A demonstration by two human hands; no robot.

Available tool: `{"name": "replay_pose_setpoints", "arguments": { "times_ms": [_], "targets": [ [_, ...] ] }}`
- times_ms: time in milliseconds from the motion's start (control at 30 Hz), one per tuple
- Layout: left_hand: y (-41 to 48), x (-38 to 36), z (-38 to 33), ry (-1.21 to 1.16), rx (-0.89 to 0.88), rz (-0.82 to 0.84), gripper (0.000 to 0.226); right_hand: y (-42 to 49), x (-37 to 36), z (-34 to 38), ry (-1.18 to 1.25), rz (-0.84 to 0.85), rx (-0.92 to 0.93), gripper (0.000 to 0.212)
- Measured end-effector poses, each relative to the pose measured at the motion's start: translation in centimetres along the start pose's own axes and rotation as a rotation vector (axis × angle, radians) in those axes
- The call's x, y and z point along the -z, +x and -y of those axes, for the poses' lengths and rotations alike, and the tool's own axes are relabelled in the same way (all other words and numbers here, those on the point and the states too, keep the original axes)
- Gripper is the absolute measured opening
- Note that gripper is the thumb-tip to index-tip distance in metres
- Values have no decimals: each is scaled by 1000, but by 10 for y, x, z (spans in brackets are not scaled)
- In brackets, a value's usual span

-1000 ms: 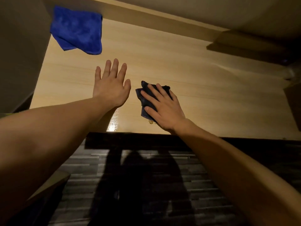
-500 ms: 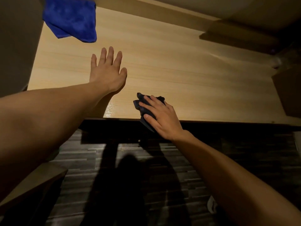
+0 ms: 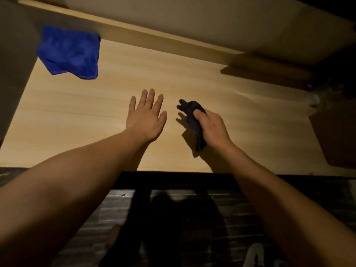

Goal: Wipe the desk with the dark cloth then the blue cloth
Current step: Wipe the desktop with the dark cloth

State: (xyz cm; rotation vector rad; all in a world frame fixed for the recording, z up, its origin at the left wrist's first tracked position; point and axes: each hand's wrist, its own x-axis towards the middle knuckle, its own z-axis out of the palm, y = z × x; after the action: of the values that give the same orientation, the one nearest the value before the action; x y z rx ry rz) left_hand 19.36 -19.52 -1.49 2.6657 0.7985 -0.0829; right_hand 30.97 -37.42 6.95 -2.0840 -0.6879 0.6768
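Note:
The light wooden desk (image 3: 96, 116) fills the middle of the view. My right hand (image 3: 212, 128) grips the crumpled dark cloth (image 3: 192, 120), lifted a little off the desk near its middle, with a shadow under it. To its left my left hand (image 3: 146, 116) lies flat on the desk, palm down and fingers spread, holding nothing. The blue cloth (image 3: 71, 53) lies folded at the desk's far left corner, well away from both hands.
A dim wall panel (image 3: 13, 54) borders the desk on the left. A brown box-like object (image 3: 335, 135) stands at the right edge. A raised ledge (image 3: 154, 37) runs along the back. Dark plank floor (image 3: 173, 218) lies below the front edge.
My right hand went from pressing flat on the dark cloth at the front edge to bunching it and lifting it further onto the desk. My left hand stayed flat.

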Motion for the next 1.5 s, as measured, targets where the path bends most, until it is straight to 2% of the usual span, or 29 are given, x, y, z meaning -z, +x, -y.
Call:
{"name": "replay_pose_setpoints", "arguments": {
  "times_ms": [133,367,600,867,1000,1500],
  "targets": [
    [3,-6,-4,54,38,-7,70,81,23,-5,-150,-48,91,23],
    [5,-5,-8,97,77,1,70,198,23,-13,-562,-3,407,38],
    [8,-7,-10,124,107,-3,70,252,11,-34,-762,35,383,56],
    [7,-7,-9,137,111,4,70,247,11,-38,-890,163,368,62],
    [8,-8,-8,133,109,-1,70,227,10,-45,-938,164,367,64],
    [7,-5,-8,110,72,-3,72,71,-5,-75,-937,147,384,66]
  ]
}}
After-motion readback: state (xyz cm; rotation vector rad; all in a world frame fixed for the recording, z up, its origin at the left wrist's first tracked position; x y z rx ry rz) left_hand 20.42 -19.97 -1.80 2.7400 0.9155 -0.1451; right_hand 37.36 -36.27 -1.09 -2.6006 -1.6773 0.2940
